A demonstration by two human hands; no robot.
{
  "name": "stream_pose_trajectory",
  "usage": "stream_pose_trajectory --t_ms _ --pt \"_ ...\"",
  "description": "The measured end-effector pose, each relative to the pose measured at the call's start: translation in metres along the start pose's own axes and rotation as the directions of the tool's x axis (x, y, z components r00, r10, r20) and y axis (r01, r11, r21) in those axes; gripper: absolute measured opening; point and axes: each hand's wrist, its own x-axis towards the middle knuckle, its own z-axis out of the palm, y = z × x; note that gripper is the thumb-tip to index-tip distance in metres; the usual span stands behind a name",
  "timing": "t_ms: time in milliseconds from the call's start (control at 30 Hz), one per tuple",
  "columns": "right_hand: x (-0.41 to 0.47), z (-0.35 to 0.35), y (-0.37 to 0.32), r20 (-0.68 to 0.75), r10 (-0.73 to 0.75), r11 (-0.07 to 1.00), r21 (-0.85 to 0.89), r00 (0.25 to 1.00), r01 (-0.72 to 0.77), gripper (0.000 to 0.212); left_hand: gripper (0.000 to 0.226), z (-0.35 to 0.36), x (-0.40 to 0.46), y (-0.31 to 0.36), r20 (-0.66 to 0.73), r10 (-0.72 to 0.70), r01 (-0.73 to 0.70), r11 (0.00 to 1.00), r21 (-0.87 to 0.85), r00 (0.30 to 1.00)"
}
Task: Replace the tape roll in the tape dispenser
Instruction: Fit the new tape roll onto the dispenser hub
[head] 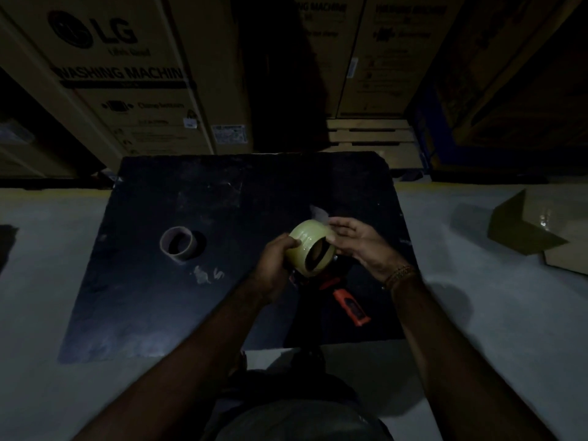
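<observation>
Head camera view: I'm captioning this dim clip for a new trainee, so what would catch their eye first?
The pale yellow tape roll stands out at centre, gripped by the left hand with the right hand open against it. Just below lies the orange tape dispenser on the black table. An empty cardboard core sits to the left.

This was a warehouse or appliance storeroom, dimly lit. At eleven o'clock stood a tall brown cardboard carton [121, 74] printed with "LG" and "WASHING MACHIN", and at one o'clock a second brown carton [381, 55] bore similar washing-machine lettering. Beneath that second carton lay a pale wooden pallet [370, 135]. The bare grey concrete floor [477, 313] spread to three and nine o'clock, and a smaller open brown cardboard box [537, 230] sat on it at three o'clock.
</observation>
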Motion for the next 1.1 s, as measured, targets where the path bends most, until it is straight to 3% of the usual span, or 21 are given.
stream_pose_trajectory --t_ms 67,267,367,501,567,634,734,801,1001,1102 --pt "0.001 -0.007 0.004 0.036 0.003 0.999 -0.047 0.999 -0.001 0.07 0.033 0.0 0.004 -0.002 0.006 -0.041 0.041 0.999 -0.012 0.999" --pt "0.003 -0.017 0.007 -0.064 -0.116 0.966 -0.238 0.991 0.098 0.041 0.031 0.014 0.011 -0.006 0.015 -0.082 0.082 0.997 0.009 0.997" --pt "0.005 -0.026 0.017 -0.15 -0.143 0.957 -0.273 0.978 0.098 0.033 0.055 0.02 0.018 -0.016 0.001 -0.058 0.058 0.997 0.046 0.998" --pt "0.005 -0.039 0.032 -0.283 -0.191 0.934 -0.346 0.94 0.086 0.025 0.037 0.014 0.034 -0.046 -0.195 0.076 -0.033 0.976 0.217 0.978" --pt "0.005 -0.049 0.04 -0.357 -0.18 0.924 -0.38 0.917 0.034 0.024 0.026 0.002 0.04 -0.064 -0.297 0.192 -0.026 0.875 0.483 0.935" --pt "0.007 -0.061 0.048 -0.417 -0.177 0.903 -0.43 0.892 -0.022 0.027 0.036 -0.016 0.049 -0.085 -0.309 0.226 0.04 0.746 0.665 0.924" --pt "0.007 -0.074 0.056 -0.475 -0.17 0.875 -0.476 0.863 -0.09 0.032 0.069 -0.044 0.076 -0.126 -0.286 0.257 0.07 0.619 0.783 0.923" --pt "0.007 -0.078 0.06 -0.496 -0.164 0.866 -0.486 0.853 -0.116 0.033 0.078 -0.038 0.071 -0.128 -0.309 0.264 0.103 0.585 0.805 0.914" --pt "0.008 -0.068 0.069 -0.485 -0.155 0.819 -0.55 0.861 -0.163 0.036 0.06 -0.028 0.06 -0.12 -0.353 0.17 0.181 0.615 0.767 0.92" --pt "0.009 -0.059 0.07 -0.463 -0.152 0.799 -0.578 0.873 -0.168 0.044 0.048 -0.024 0.052 -0.113 -0.338 0.193 0.161 0.602 0.782 0.921"
